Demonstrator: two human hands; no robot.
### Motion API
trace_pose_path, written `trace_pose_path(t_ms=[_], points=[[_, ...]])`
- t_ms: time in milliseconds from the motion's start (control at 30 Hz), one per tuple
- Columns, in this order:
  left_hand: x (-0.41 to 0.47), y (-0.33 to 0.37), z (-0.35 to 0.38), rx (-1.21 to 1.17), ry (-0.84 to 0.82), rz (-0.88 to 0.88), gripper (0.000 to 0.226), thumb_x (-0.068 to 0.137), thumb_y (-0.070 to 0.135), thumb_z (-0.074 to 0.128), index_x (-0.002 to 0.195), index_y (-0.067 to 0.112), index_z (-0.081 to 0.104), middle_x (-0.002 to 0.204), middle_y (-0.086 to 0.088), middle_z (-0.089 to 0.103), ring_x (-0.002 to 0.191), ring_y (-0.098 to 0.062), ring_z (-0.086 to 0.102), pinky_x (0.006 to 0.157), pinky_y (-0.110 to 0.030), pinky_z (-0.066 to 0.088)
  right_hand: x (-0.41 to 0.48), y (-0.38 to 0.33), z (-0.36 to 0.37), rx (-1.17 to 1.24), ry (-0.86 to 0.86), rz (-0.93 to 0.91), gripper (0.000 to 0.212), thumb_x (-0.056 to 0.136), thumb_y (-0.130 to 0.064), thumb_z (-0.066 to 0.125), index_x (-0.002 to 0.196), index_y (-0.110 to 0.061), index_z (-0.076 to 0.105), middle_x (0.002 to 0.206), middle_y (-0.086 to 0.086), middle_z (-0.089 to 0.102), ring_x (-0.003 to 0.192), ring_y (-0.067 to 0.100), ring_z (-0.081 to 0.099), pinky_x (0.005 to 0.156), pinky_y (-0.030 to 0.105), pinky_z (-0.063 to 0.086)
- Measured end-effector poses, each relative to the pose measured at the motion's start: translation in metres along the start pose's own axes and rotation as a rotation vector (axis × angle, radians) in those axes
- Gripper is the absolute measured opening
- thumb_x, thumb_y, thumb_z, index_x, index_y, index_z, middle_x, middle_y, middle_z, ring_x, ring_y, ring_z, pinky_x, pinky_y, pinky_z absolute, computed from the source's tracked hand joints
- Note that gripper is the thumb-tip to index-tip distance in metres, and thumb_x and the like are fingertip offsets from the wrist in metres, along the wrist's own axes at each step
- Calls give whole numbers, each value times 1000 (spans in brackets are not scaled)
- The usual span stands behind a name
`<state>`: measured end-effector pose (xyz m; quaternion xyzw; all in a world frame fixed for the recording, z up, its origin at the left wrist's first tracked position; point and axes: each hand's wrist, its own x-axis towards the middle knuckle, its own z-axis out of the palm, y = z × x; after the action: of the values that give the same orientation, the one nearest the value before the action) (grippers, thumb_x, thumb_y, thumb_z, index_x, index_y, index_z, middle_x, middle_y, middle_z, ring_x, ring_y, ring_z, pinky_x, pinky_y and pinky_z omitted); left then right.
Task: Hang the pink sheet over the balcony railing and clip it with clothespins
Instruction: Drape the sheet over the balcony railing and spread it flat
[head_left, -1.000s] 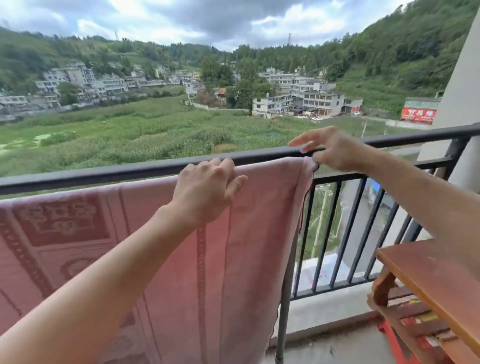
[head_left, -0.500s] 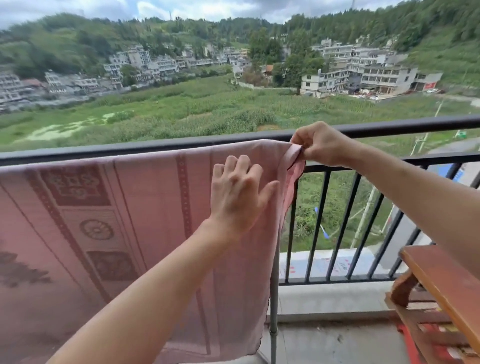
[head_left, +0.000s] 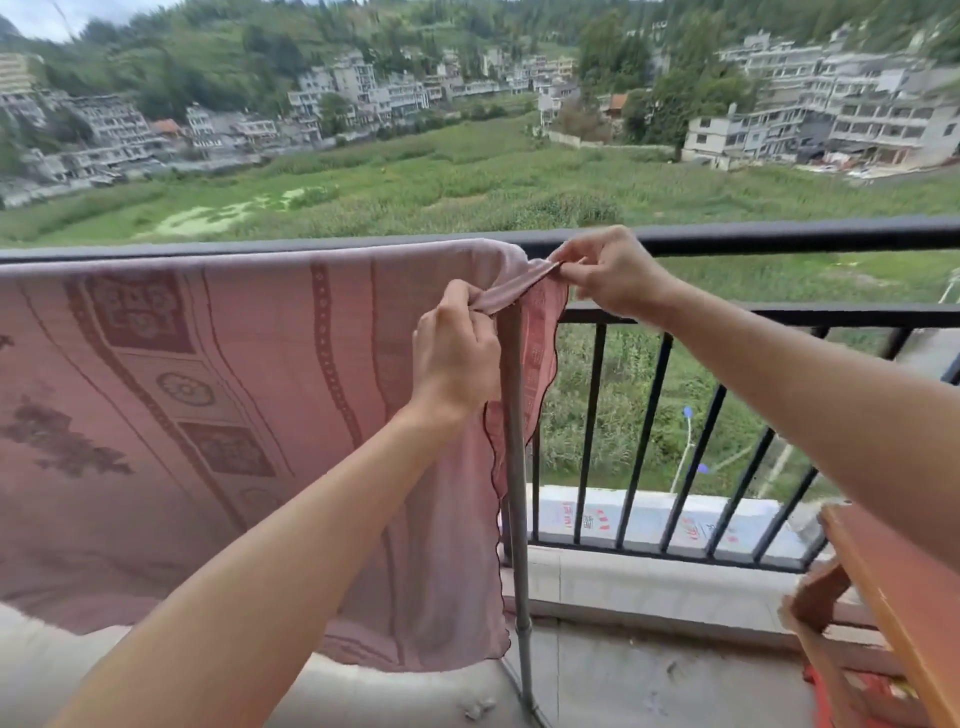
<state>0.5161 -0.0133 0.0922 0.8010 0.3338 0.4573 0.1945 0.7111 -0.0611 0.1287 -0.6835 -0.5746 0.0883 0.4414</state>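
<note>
The pink sheet (head_left: 218, 415), patterned in darker red, hangs over the black balcony railing (head_left: 779, 240) and covers its left part down to the floor. My left hand (head_left: 457, 353) pinches a fold of the sheet's right edge just below the top rail. My right hand (head_left: 613, 275) pinches the same edge at the sheet's top right corner, beside the rail. The cloth is stretched in a short band between both hands. No clothespins are in sight.
A grey metal pole (head_left: 517, 493) stands upright just behind the sheet's right edge. A wooden bench or table (head_left: 893, 587) sits at the lower right. The concrete balcony floor (head_left: 649, 680) lies below. Fields and buildings lie beyond the railing.
My left hand went from lying flat on the sheet to pinching its edge. My right hand keeps hold of the corner, pulled slightly away from the rail. The view has tilted down.
</note>
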Motion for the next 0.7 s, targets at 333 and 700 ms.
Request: trace_pose_path(t_ms=[333, 700], points=[[-26, 18, -10, 748, 114, 218, 21, 72, -7, 66, 87, 7, 60, 81, -8, 56, 64, -30, 60, 48, -30, 35, 10, 21, -36, -143, 221, -446, 19, 91, -2, 60, 107, -2, 70, 91, -4, 67, 73, 12, 65, 68, 15, 56], [-43, 44, -19, 660, 61, 159, 10, 83, 14, 67, 74, 9, 68, 73, -5, 66, 65, -34, 63, 59, -42, 52, 34, 40, -35, -268, 171, -323, 19, 95, -15, 57, 103, -3, 69, 98, 12, 73, 73, 19, 62, 64, 29, 50]])
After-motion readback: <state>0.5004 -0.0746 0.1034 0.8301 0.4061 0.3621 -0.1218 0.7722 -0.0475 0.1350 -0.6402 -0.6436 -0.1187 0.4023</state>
